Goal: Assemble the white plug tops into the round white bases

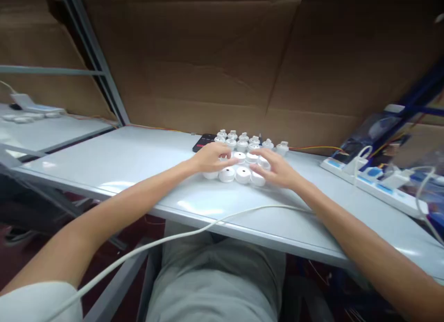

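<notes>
Across the tabletop [104, 151], white round plastic pieces [226, 174] are sitting in tight rows. My left hand [210, 158] and right hand [281, 172] are curving part-open around them; whether either is gripping, I'm not managing to tell. Uneven squeezing could be tipping pieces, and my right forearm [333, 215] could be snagging the white cable [260, 207].

the round pieces [243, 175] are showing plain white, several carrying a small dark dot at the centre. the tabletop [166, 160] is looking pale bluish white, with bright white glare patches. behind, the cardboard [194, 68] is staying plain brown. the phone [204, 140] is showing black with a red mark. the power strip [378, 187] is mixing white with blue patches. the cable [180, 235] is appearing off-white, the wire [317, 147] yellow-orange, the trousers [218, 285] greyish green, the sleeve [41, 303] white, the left post [99, 58] grey, the floor [137, 239] dark red.
</notes>
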Demonstrator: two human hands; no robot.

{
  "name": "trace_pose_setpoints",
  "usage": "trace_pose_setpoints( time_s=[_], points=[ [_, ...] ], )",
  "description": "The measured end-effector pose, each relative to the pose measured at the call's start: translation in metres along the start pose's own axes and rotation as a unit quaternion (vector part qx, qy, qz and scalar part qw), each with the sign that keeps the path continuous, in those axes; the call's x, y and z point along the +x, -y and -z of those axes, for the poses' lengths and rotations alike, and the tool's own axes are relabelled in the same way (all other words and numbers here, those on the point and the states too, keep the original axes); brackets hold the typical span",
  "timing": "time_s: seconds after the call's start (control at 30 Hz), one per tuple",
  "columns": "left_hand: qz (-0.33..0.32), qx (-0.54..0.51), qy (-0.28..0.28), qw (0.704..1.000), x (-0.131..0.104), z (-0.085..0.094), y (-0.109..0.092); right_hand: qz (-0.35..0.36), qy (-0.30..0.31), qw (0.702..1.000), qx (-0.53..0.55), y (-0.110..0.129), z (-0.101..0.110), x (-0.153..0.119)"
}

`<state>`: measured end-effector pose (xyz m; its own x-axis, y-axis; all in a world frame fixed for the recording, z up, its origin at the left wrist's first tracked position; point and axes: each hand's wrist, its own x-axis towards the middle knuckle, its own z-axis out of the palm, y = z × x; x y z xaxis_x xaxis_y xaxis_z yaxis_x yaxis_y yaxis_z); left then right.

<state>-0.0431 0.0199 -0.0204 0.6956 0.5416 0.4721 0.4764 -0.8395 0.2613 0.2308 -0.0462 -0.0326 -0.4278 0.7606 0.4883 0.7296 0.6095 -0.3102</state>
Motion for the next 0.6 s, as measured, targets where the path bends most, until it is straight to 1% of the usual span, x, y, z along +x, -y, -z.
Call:
trace_pose_setpoints(
  time_s=[0.07, 0.13, 0.2, 0.3, 0.47, 0.6],
  points=[
    [0.019, -0.008, -0.024, 0.999, 0.002, 0.005, 0.009, -0.034, -0.017, 0.999, -0.029, -0.012, 0.009, -0.001],
    [0.029, -0.014, -0.032, 0.999, 0.004, 0.010, 0.018, -0.064, -0.009, 0.997, -0.051, -0.026, 0.015, -0.003],
    [0.033, -0.011, -0.022, 0.999, 0.004, 0.013, 0.027, -0.094, 0.007, 0.993, -0.069, -0.039, 0.019, -0.006],
    [0.053, 0.013, 0.003, 0.999, 0.005, 0.014, 0.040, -0.134, 0.011, 0.987, -0.083, -0.053, 0.021, -0.007],
    [0.106, 0.031, 0.003, 0.994, 0.005, 0.014, 0.054, -0.181, 0.018, 0.980, -0.083, -0.062, 0.028, -0.006],
    [0.114, 0.018, -0.006, 0.993, 0.005, 0.016, 0.059, -0.199, 0.050, 0.974, -0.099, -0.065, 0.035, -0.007]
  ],
)
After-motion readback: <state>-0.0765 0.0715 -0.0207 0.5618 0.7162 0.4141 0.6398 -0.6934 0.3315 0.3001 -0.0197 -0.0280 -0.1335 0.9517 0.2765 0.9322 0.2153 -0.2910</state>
